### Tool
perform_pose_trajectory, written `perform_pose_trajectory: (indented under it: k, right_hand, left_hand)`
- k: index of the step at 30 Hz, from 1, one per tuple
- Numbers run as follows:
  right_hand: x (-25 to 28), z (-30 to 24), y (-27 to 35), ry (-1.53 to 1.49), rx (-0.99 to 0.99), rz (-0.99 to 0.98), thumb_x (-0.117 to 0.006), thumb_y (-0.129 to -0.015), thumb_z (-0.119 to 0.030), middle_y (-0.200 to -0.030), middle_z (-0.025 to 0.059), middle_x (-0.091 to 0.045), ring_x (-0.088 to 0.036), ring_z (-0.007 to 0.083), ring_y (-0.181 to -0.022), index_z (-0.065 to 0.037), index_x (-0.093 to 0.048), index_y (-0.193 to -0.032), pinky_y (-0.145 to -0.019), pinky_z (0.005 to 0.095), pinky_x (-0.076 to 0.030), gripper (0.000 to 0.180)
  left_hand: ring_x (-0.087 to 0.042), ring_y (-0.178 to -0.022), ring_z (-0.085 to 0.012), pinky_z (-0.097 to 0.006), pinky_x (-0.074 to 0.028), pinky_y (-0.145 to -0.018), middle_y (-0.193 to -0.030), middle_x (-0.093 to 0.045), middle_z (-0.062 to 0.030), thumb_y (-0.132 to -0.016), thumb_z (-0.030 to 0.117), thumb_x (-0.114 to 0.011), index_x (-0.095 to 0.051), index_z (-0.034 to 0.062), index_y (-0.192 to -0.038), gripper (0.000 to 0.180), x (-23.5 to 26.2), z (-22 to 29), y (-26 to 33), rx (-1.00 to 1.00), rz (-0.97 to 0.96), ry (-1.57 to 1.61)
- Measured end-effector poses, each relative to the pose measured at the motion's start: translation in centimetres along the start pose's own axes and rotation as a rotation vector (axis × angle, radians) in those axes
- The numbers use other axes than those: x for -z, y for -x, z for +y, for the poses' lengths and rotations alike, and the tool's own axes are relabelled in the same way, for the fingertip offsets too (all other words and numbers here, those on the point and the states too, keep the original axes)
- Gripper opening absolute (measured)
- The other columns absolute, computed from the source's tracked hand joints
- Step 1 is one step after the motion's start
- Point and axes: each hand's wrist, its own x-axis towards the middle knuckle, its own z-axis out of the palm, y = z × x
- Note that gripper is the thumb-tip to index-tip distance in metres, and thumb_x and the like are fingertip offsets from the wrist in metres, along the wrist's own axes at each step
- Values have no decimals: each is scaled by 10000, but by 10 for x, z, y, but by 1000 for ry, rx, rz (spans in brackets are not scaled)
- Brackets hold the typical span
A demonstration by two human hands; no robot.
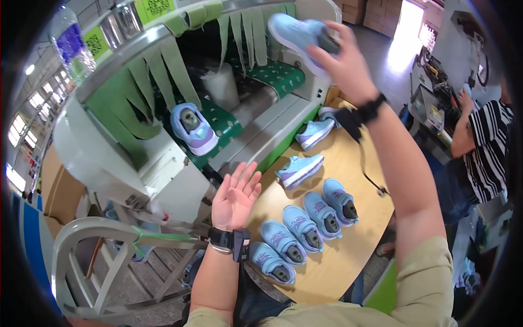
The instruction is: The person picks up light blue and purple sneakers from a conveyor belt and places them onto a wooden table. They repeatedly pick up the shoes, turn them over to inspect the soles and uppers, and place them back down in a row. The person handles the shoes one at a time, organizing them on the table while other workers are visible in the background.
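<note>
My right hand (344, 64) is raised high and grips a light blue shoe (297, 34) in front of the green curtain strips of a conveyor tunnel. My left hand (235, 197) is held open, palm up, near the end of the green belt (223, 124), holding nothing. Another blue and lilac shoe (193, 129) rides on that belt, just past my left hand. Several matching shoes lie in a row on the wooden table (348, 245) between my arms, the nearest one (272, 262) by my left wrist.
Two more shoes (299, 170) (316, 132) lie on their sides near the machine's edge. A plastic bottle (71, 43) stands on the tunnel's top. A person in a striped shirt (487, 152) works at the right. A white chair frame (98, 256) stands at lower left.
</note>
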Motion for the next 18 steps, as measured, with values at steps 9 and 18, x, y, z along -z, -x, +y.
perform_pose_trajectory:
  k: [9,18]
  right_hand:
    - [-106,115,15,-6,-208,-318,-586,-921,-173,-1250,239,-594,-608,330,-1119,-120,-345,-1474,-942,383,-473,606]
    - [-118,156,139,655,-738,-803,-862,-512,-604,-1553,149,-251,-105,446,-1453,-176,-294,-1497,-1067,731,-240,1214]
  left_hand:
    - [-495,-1253,-281,-386,-405,-1041,-1510,-379,-151,-1013,292,-441,-351,55,-1470,522,-1,-6,8,107,89,-228]
    - [-517,-1227,-272,-408,-418,-1027,-1485,-412,-153,-1016,272,-426,-375,54,-1461,498,11,-8,6,110,31,-217]
